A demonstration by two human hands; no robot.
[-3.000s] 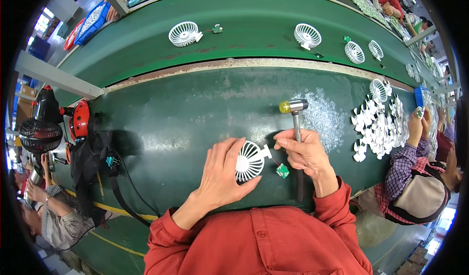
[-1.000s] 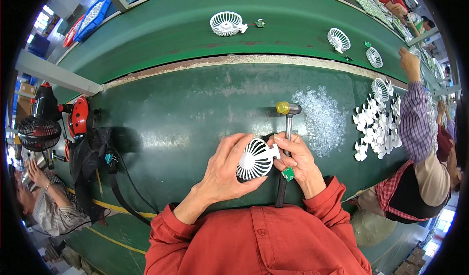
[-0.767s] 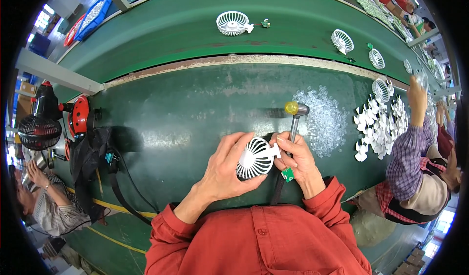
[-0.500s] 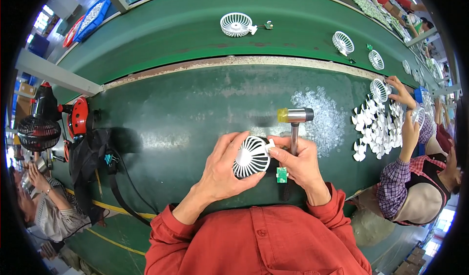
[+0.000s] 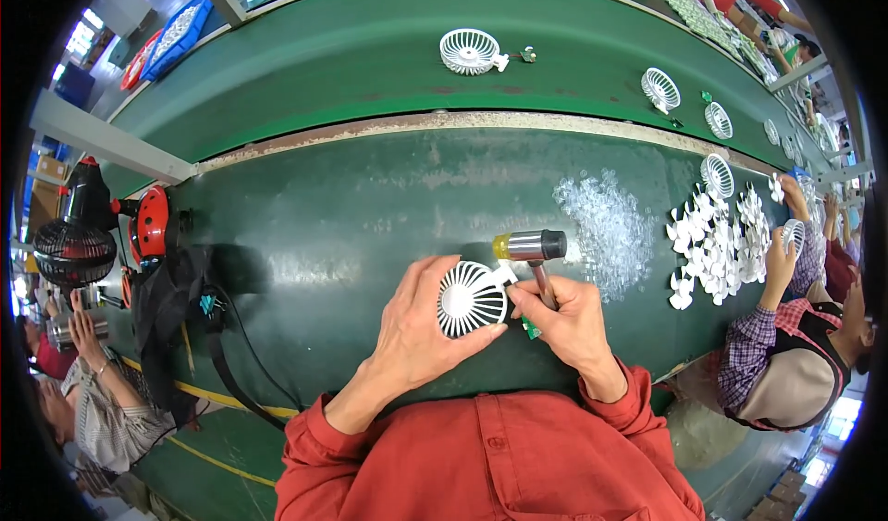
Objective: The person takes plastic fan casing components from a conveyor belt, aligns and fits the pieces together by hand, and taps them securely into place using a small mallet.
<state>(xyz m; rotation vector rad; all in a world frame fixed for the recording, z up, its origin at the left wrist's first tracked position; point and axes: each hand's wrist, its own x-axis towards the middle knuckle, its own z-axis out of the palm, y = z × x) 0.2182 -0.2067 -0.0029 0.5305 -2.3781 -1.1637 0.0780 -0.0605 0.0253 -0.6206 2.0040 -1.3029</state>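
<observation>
My left hand [image 5: 422, 316] is wrapped round the left side of a white round fan housing [image 5: 459, 301], its slotted grille facing up. In my right hand [image 5: 570, 322] is a mallet; its head [image 5: 529, 245] has one yellow and one black face and lies just beyond the housing. The right fingertips meet at the short white neck on the housing's right edge. A small green circuit board [image 5: 530, 328] shows below those fingers, partly hidden. Most of the mallet's handle is covered by the hand.
Small clear plastic pieces [image 5: 606, 234] are heaped right of the mallet, with white fan blades [image 5: 717, 244] beyond. A co-worker [image 5: 786, 364] at the right holds white parts. Fan housings [image 5: 469, 51] lie on the green conveyor [image 5: 351, 68]. A black desk fan [image 5: 74, 248] and a black bag [image 5: 171, 308] are at left.
The mallet head has swung left and nearer to the housing. The circuit board has tipped and is now more hidden. Housings on the conveyor have shifted right. The co-worker's hands have moved right.
</observation>
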